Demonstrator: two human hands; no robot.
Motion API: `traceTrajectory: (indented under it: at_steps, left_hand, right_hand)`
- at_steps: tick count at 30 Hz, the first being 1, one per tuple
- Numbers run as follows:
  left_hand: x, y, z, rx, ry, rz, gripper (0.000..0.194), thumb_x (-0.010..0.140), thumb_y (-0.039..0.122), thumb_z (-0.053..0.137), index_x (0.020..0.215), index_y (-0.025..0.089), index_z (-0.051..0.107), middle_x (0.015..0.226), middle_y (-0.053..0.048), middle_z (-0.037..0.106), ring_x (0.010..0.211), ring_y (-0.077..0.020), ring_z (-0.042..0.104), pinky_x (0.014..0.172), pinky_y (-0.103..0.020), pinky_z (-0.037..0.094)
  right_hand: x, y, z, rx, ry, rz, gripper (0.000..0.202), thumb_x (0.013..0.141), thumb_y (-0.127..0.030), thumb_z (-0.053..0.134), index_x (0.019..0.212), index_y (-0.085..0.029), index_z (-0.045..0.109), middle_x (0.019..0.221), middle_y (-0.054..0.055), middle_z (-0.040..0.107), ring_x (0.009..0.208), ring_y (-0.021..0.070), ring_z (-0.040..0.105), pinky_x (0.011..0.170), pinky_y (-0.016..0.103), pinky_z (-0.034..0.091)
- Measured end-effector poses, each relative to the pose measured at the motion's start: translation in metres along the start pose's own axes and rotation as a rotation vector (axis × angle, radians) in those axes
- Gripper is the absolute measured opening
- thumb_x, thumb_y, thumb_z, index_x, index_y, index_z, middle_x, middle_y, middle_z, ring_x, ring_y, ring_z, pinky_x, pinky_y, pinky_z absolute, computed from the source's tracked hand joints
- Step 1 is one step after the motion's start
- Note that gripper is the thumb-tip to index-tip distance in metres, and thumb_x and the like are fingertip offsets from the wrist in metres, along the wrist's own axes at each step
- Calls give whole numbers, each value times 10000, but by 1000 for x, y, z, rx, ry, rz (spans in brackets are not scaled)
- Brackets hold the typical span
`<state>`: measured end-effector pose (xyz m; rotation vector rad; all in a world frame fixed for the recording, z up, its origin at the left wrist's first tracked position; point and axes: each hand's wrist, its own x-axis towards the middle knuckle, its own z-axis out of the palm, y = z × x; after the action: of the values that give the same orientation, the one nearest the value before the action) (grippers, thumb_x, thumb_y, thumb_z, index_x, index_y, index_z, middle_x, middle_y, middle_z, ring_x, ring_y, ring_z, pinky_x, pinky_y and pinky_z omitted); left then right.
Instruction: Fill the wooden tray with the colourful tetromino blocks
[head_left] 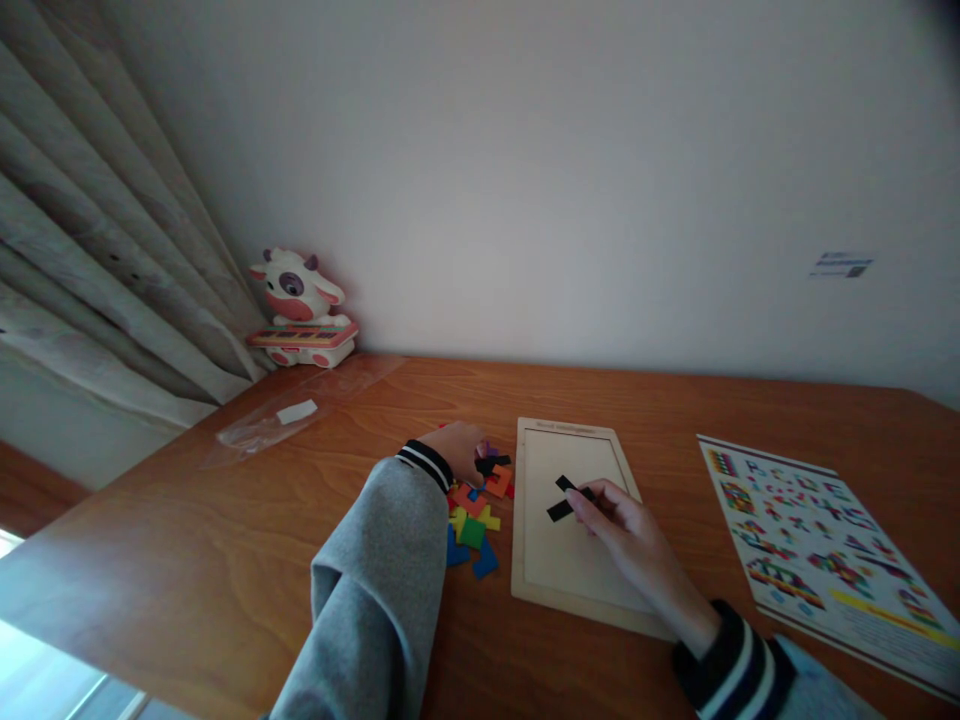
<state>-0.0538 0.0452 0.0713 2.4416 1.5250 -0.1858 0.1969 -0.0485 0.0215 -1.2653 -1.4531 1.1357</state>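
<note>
My right hand (619,520) is over the wooden tray (562,560), its thumb and fingers pinched on a black puzzle piece (564,483). The black shape shows two angled arms on the tray's pale surface, and the fingers hide its right part. To the left of the tray, my left hand (456,447) reaches into a loose pile of coloured pieces. Its curled fingers close on the left end of another black piece (495,463). Around and below it lie an orange piece (499,481), a green piece (472,533), a yellow piece (490,518) and blue pieces (486,558).
A printed pattern sheet (817,550) lies right of the tray. At the back left stands a toy cow keyboard (304,315), with a clear plastic bag (262,430) in front of it. The wooden table (300,540) meets a white wall; a curtain (105,220) hangs at left.
</note>
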Motion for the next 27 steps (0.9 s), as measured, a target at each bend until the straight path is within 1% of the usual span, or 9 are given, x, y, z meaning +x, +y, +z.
traceTrajectory:
  at_steps: [3, 8, 15, 20, 24, 27]
  left_hand:
    - [0, -1, 0, 1, -3, 3, 387, 608, 313, 792, 964, 174, 727, 955, -84, 734, 870, -257, 660, 718, -281, 493]
    - [1, -7, 3, -42, 8, -28, 384, 590, 321, 793, 940, 177, 729, 924, -83, 732, 841, -257, 662, 699, -284, 490]
    - [3, -9, 6, -50, 56, -21, 358, 576, 280, 801, 914, 178, 740, 930, -99, 727, 863, -273, 658, 746, -307, 489]
    - [3, -8, 4, 14, 37, -3, 328, 623, 315, 773, 907, 154, 741, 905, -112, 731, 818, -268, 667, 686, -294, 485]
    - [4, -8, 4, 21, 28, 11, 268, 682, 392, 730, 821, 163, 747, 797, -92, 730, 734, -236, 667, 627, -272, 466]
    - [5, -7, 4, -2, 26, 22, 247, 678, 404, 724, 749, 168, 747, 739, -89, 724, 692, -228, 664, 605, -270, 462]
  right_hand:
    - [0, -1, -1, 6, -11, -5, 425, 778, -625, 644, 794, -201, 663, 682, 2, 579, 649, 164, 535, 601, 278, 435]
    - [0, 3, -1, -4, -14, 1, 409, 791, -613, 638, 809, -205, 660, 686, -2, 581, 648, 161, 537, 590, 272, 429]
    - [0, 5, 0, 10, -29, -8, 374, 799, -577, 649, 797, -204, 657, 669, -13, 561, 632, 152, 516, 580, 271, 407]
    - [-1, 6, 0, 2, -48, -16, 353, 829, -552, 633, 808, -200, 645, 688, -12, 549, 654, 155, 516, 593, 272, 402]
    - [-1, 5, 1, -12, -52, -18, 347, 836, -542, 631, 805, -196, 638, 690, -11, 551, 657, 154, 514, 595, 271, 399]
    - [-1, 4, 1, -22, -64, -19, 348, 846, -540, 617, 820, -194, 641, 705, -6, 562, 664, 154, 515, 605, 273, 402]
